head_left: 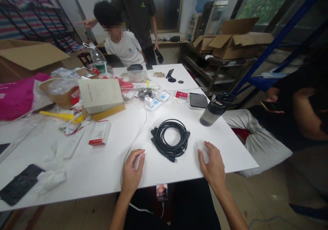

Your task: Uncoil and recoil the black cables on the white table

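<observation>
A coiled black cable [170,138] lies on the white table [102,168], just beyond my two hands. My left hand [132,170] rests flat on the table near its front edge, fingers together, holding nothing; a thin white cord runs beside it. My right hand [212,163] rests palm down to the right of the coil, fingers slightly apart, empty. Neither hand touches the coil.
A dark bottle [214,109], a phone [198,100], a white power strip [156,100], a red-and-white box [100,133], a booklet [100,95] and a black phone [19,184] lie on the table. Two people stand at the far end; another sits at right.
</observation>
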Tool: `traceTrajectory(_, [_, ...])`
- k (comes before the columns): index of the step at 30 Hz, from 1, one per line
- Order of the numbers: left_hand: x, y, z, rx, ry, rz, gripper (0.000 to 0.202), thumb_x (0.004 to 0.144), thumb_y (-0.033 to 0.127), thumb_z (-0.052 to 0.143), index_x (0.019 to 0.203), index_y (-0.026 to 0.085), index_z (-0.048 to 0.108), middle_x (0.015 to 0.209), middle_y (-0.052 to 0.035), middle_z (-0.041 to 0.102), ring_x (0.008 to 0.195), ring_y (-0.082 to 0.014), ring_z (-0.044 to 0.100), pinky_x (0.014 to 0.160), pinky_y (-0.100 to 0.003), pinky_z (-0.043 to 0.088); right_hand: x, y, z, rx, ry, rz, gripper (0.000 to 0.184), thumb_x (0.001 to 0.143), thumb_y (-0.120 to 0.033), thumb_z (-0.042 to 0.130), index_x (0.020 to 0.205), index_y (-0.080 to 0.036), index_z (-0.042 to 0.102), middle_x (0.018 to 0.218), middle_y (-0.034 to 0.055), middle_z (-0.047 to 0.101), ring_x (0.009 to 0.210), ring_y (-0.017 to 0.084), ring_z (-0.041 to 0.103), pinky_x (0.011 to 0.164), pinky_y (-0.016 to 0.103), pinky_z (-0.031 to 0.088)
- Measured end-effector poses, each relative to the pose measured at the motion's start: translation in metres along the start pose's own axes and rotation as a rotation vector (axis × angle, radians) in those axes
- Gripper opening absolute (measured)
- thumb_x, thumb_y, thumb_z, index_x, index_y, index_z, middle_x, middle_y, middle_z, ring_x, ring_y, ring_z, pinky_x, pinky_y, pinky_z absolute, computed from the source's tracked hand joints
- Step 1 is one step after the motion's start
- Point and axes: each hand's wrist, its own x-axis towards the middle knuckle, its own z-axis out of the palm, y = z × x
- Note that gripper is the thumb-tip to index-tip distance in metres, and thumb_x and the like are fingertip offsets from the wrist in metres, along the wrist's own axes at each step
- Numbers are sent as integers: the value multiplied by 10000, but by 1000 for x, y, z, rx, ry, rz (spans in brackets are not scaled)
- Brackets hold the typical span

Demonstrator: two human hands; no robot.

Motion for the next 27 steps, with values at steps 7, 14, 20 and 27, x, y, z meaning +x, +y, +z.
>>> traceTrajectory(7, [-1,-2,0,-18,0,-4,219,1057,410,649,1131,238,764,1164,-74,762,1129,-245,720,1042,-405,568,4,-26,-8,101,43,-94,430,1070,-391,634,1451,-211,551,1494,190,596,1430,367,559,1157,637,508])
traceTrajectory(14, [0,0,0,-8,-2,-6,216,1054,403,655,1136,241,772,1158,-70,769,1115,-239,729,1026,-396,578,5,-101,29,114,-241,-381,826,1005,-578,715,1629,-141,395,1605,223,511,1508,382,471,1196,579,495])
traceTrajectory(20, [0,2,0,-16,10,-8,193,1053,384,656,1119,242,769,1140,-66,772,1105,-234,731,1023,-392,581,25,-84,62,-3,-302,-419,523,1069,-508,630,1454,-157,592,1338,173,677,1295,344,603,1164,564,484])
traceTrajectory(27, [0,2,0,-29,-1,-29,187,1054,384,655,1118,249,768,1150,-64,765,1112,-238,723,1030,-394,573,81,-13,57,-113,-267,-449,406,1106,-446,550,1410,-195,647,1333,158,675,1314,343,583,1205,567,432])
